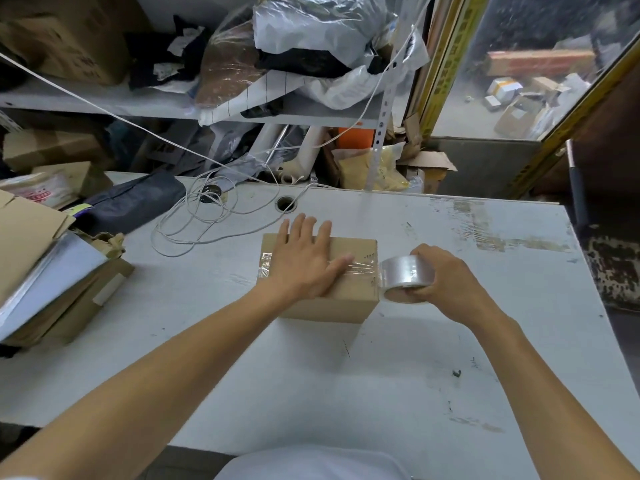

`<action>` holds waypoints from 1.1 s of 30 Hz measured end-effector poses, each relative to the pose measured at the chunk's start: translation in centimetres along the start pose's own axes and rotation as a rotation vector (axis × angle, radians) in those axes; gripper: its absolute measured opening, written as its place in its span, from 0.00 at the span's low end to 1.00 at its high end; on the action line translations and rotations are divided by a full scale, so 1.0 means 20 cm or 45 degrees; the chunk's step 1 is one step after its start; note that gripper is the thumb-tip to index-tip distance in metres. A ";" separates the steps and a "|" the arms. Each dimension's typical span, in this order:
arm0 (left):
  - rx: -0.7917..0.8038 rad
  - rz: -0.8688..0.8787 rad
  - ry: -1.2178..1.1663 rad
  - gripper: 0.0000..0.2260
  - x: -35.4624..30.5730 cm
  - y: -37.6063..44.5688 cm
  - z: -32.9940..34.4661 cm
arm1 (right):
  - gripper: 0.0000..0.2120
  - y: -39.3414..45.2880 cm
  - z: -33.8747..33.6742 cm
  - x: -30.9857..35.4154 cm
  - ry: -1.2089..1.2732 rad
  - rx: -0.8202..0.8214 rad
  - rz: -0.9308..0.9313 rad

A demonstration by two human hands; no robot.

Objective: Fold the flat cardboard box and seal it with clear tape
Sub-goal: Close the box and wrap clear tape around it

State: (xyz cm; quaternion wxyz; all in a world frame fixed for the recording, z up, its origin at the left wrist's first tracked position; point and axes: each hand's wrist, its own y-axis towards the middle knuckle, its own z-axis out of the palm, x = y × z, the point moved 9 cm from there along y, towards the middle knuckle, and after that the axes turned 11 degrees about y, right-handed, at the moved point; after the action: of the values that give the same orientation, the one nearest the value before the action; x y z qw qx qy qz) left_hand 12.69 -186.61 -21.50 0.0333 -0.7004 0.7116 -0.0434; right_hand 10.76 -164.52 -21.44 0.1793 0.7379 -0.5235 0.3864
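Nearly sealed: we see the cardboard box (349,289) folded into shape and standing closed on the white table (450,358), near its middle, with a strip of clear tape (360,266) running across its top from the left edge to the right. The left hand (304,261) lies flat on the lid, fingers straight, pressing the strip down. The right hand (446,278) has its fingers curled round the tape roll (407,279), held just beside the box's right edge, where the strip leaves the top and joins the roll. By our reading, the folding is done and the top seam mostly covered; what remains is to carry the tape down the right side and cut or tear it. We cannot see the box's underside or far side, so whether those are taped is unknown. The tape under the palm is hidden, and its glare makes the edges hard to trace.
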 end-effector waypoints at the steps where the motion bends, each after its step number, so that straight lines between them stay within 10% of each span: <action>1: 0.026 0.010 0.038 0.38 -0.02 0.00 0.04 | 0.24 0.00 0.00 -0.01 0.015 -0.002 -0.004; 16: 0.046 0.300 0.144 0.35 -0.32 0.03 0.02 | 0.27 0.00 0.01 -0.03 -0.057 -0.001 -0.082; 23: 0.085 0.415 0.218 0.56 -0.38 -0.02 0.07 | 0.27 -0.03 0.02 -0.07 0.140 0.063 -0.012; 33: -0.084 0.439 0.305 0.56 -0.40 -0.04 0.06 | 0.09 -0.04 0.02 -0.13 0.578 0.087 -0.025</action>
State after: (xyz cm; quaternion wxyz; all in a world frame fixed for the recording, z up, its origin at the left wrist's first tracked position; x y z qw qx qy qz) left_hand 13.74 -178.62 -22.78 -0.0676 -0.5589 0.8208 -0.0965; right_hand 11.35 -162.89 -23.50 0.2711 0.6427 -0.4494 0.5581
